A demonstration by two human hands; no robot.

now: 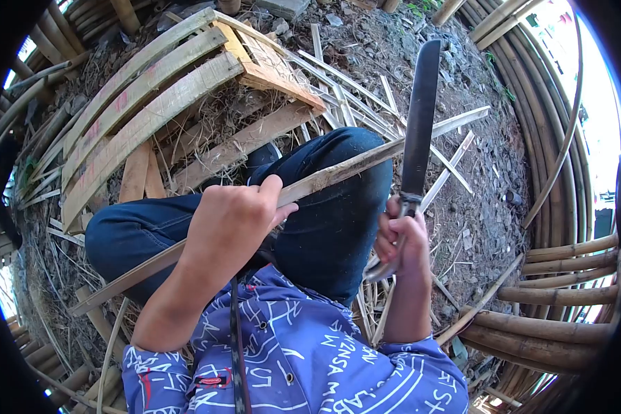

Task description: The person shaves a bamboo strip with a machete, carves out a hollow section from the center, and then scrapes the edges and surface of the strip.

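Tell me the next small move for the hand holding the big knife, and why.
Probably lower the knife edge onto the bamboo strip. The right hand holds the blade raised above the strip, apart from it, while the left hand grips the strip across the knee, steadying it.

Long pale split-bamboo strip (pixel 338 172) in the left hand (pixel 231 221) — dry, fibrous, rough-edged wood. Long dark metal machete blade (pixel 419 117) in the right hand (pixel 400 241) — dull, matt, worn. Blue denim trousers (pixel 324 221), coarse cloth. Curved bamboo slats (pixel 138 96) look weathered, dusty.
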